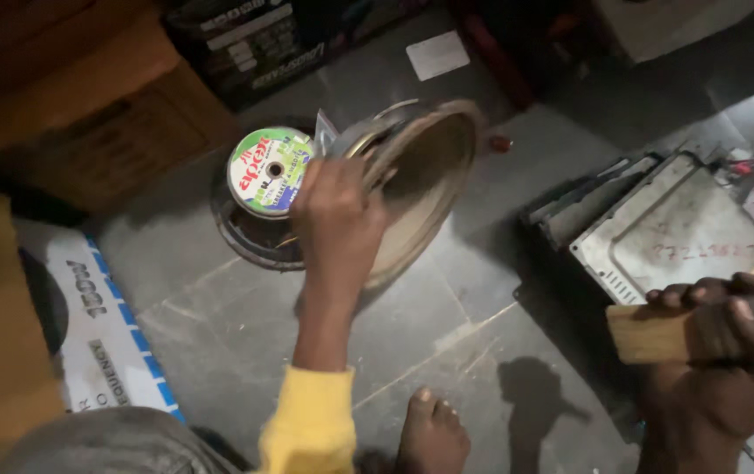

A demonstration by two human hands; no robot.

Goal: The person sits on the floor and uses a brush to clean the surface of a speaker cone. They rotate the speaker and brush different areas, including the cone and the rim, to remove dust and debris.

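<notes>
Head view: left hand (337,230) grips a tilted loudspeaker (412,180) by its frame; right hand (728,351) clasps a wooden block (649,333). A slipping grip could drop the speaker.

**Speaker lifted on edge over a tiled floor**

The left hand (337,224), in a yellow sleeve (311,421), grips the rim of a round loudspeaker (421,180) tilted on edge, its labelled magnet (270,171) facing left. The right hand (728,351) clasps a pale wooden handle (649,333) beside a grey metal chassis (684,233). A bare foot (432,434) rests on the floor (219,307)
</notes>
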